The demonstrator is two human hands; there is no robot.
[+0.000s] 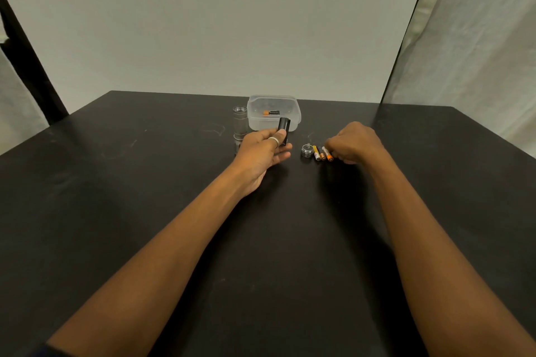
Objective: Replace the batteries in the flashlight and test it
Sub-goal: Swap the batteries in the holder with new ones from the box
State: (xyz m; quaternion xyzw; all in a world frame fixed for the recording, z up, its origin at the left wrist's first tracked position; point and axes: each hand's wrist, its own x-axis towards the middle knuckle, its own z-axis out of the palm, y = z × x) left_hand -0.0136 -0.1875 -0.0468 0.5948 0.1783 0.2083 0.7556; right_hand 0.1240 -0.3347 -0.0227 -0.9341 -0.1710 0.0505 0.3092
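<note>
The silver flashlight body (240,122) stands upright on the black table (145,182) with its end open. My left hand (262,155) holds a black battery holder (283,130) upright, just right of the flashlight. The flashlight's silver end cap (307,151) lies on the table with its spring up. Beside the cap lie three small batteries (322,153). My right hand (352,142) is curled over them, fingertips touching the rightmost battery (327,153). Whether it grips that battery is hidden.
A clear plastic box (293,122) sits behind the hands at the table's far edge, with one orange-and-black battery (271,112) inside. Grey cloth hangs behind and to the right of the table.
</note>
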